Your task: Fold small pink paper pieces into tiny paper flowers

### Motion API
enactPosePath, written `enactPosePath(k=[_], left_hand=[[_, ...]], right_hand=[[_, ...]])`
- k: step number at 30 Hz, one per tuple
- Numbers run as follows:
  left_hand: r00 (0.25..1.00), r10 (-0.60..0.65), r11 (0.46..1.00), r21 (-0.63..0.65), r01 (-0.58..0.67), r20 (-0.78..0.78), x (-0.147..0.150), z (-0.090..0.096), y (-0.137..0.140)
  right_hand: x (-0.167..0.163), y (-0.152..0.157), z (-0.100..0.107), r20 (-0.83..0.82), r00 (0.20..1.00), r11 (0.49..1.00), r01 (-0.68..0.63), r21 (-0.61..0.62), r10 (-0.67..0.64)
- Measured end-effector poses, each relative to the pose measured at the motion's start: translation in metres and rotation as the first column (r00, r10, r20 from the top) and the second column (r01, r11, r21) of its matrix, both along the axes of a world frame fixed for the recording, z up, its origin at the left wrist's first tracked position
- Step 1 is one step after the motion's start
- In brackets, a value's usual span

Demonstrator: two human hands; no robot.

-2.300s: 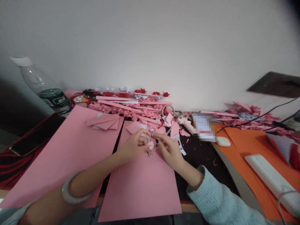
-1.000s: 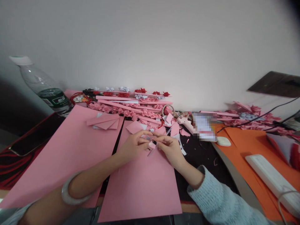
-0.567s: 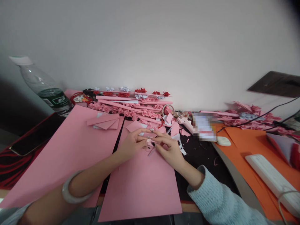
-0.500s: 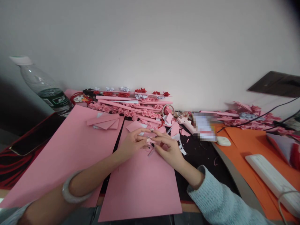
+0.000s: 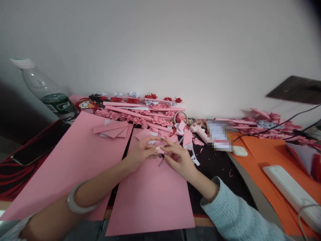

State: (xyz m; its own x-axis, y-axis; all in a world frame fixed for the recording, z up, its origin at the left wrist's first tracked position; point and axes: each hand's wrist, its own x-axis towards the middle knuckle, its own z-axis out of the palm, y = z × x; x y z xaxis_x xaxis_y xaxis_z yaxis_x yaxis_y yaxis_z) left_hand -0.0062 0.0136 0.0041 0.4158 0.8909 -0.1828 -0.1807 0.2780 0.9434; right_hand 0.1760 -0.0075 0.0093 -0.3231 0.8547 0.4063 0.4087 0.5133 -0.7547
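Observation:
A small folded piece of pale pink paper (image 5: 158,150) is pinched between my two hands. My left hand (image 5: 141,151) grips it from the left, thumb and fingers closed. From the right, my right hand (image 5: 179,157) pinches its other side, with the index finger reaching toward the left fingertips. A thin narrow strip (image 5: 162,162) pokes out below the fingers; I cannot tell what it is. Under both hands lies a large pink paper sheet (image 5: 155,201). A second pink sheet (image 5: 75,167) is to the left, bearing a stack of folded pink pieces (image 5: 112,130).
Pink paper flowers (image 5: 135,119) and rolled pink stems pile along the wall. Nearby are a tape roll (image 5: 180,117), a glue gun (image 5: 199,130) and paper scraps. A water bottle (image 5: 50,90) and phone (image 5: 37,144) stand left; orange paper (image 5: 265,154), earbud case (image 5: 240,151) and power strip (image 5: 293,194) right.
The small paper piece has turned slightly between my fingers, and its pale face shows more. My left thumb has shifted a little; otherwise both hands stay in place.

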Motion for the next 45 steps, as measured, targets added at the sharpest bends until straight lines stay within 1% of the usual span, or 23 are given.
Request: enactPosePath(k=[3, 5, 10, 12, 15, 17, 19, 21, 23, 25, 29, 34, 40, 45], left_hand=[[1.0, -0.003, 1.0, -0.026, 0.003, 0.018, 0.0, 0.0, 0.002], [1.0, 0.002, 1.0, -0.028, -0.001, 0.015, 0.0, 0.002, 0.002], [0.996, 0.027, 1.0, -0.009, -0.028, -0.084, 0.003, 0.009, 0.0], [0.993, 0.026, 0.999, 0.029, -0.023, -0.119, 0.004, 0.008, 0.0], [0.988, 0.003, 0.994, 0.104, 0.014, -0.153, 0.006, 0.005, 0.0], [0.987, -0.042, 0.988, 0.139, 0.064, -0.153, 0.006, 0.003, -0.002], [0.984, -0.097, 0.978, 0.168, 0.123, -0.151, 0.007, 0.003, -0.005], [0.975, -0.142, 0.966, 0.19, 0.173, -0.168, 0.007, 0.004, -0.007], [0.967, -0.169, 0.96, 0.19, 0.205, -0.19, 0.007, 0.005, -0.008], [0.966, -0.19, 0.963, 0.159, 0.219, -0.176, 0.007, 0.004, -0.008], [0.974, -0.203, 0.972, 0.102, 0.213, -0.1, 0.007, 0.0, -0.005], [0.978, -0.2, 0.976, 0.069, 0.204, -0.063, 0.008, -0.001, -0.003], [0.987, -0.15, 0.98, 0.123, 0.156, -0.054, 0.008, -0.006, -0.002], [0.988, -0.111, 0.984, 0.126, 0.124, -0.103, 0.007, -0.004, -0.001]], right_hand=[[-0.001, 0.0, 0.001, 0.01, 1.0, 1.0, 0.006, 0.003, -0.006], [0.0, 0.0, 0.001, 0.01, 1.0, 1.0, -0.012, -0.01, 0.012], [0.002, 0.001, 0.001, -0.034, 0.998, 0.998, -0.051, -0.046, 0.049], [0.002, 0.001, 0.001, -0.06, 0.998, 0.998, -0.021, -0.058, 0.018], [0.003, 0.0, -0.001, -0.093, 0.992, 0.993, 0.075, -0.094, -0.084], [0.003, 0.0, -0.002, -0.055, 0.993, 0.989, 0.093, -0.119, -0.1], [0.003, 0.001, -0.002, 0.033, 0.999, 0.991, 0.045, -0.127, -0.041], [0.002, 0.001, -0.001, 0.12, 0.991, 0.991, -0.039, -0.13, 0.054], [0.001, 0.001, 0.0, 0.157, 0.979, 0.985, -0.109, -0.133, 0.129], [0.001, 0.001, 0.001, 0.16, 0.975, 0.982, -0.135, -0.135, 0.156], [0.001, -0.003, 0.001, 0.141, 0.987, 0.992, -0.063, -0.107, 0.077], [0.001, -0.004, 0.0, 0.133, 0.991, 0.993, 0.04, -0.11, -0.025], [0.0, -0.002, 0.0, 0.128, 0.991, 0.991, 0.057, -0.12, -0.042], [0.0, -0.001, 0.001, 0.151, 0.987, 0.99, 0.08, -0.114, -0.063]])
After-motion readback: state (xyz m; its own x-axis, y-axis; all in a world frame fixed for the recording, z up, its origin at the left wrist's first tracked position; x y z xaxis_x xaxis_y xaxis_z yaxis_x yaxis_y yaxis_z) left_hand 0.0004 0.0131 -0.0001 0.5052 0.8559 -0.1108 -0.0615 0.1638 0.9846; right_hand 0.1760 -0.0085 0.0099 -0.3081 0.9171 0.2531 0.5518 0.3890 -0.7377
